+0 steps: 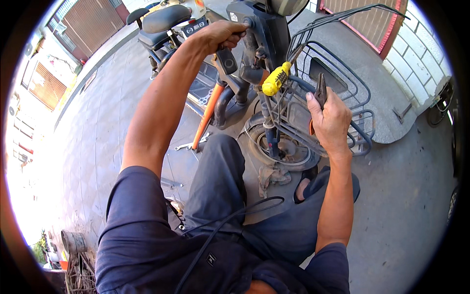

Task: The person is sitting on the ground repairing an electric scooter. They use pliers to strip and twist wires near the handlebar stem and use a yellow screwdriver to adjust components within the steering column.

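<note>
My left hand (224, 35) reaches up to the dark front column (264, 32) of an electric scooter. Its fingers are bent closed by a small round black part (248, 22); what they pinch is hidden. Pliers (320, 89) stand upright in my right hand (332, 120), dark jaws up, a bit of orange handle showing below the palm. Between my hands a yellow combination lock (276, 78) hangs by the black wire front basket (364, 95). Below the column is the front wheel (259, 149), without a visible fender over its side.
An orange frame tube (209, 116) slants down left of the column. Wrenches (191, 143) and a grey rag (272, 179) lie on the floor by my legs. A black cord (220, 226) loops across my lap. The scooter's black seat (166, 18) is farther back.
</note>
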Demonstrator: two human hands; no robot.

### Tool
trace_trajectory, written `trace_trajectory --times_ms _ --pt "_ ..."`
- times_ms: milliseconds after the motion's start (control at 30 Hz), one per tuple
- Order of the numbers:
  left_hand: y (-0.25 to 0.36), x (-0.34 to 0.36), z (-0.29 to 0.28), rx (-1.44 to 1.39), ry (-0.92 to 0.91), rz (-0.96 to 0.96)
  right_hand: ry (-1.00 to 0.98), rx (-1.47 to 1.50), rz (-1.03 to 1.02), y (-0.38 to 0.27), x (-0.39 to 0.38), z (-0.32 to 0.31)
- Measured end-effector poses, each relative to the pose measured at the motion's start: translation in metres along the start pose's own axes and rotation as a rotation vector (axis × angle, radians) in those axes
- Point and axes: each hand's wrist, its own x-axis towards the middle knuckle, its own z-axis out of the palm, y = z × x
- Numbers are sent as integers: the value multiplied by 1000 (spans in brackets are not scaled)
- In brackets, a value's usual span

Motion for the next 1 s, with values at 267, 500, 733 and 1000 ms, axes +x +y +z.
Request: trace_trajectory --times_ms 267,500,733,1000 --pt "-10 10 15 1031 543 234 54 34 23 2 -4 5" --pt "-83 -22 -6 845 652 433 281 596 258 6 -47 -19" --pt "-145 -121 50 596 771 311 251 886 890 -4 -130 -13" --pt "-200 -202 195 156 -67 46 -34 1110 1305 0 -147 34"
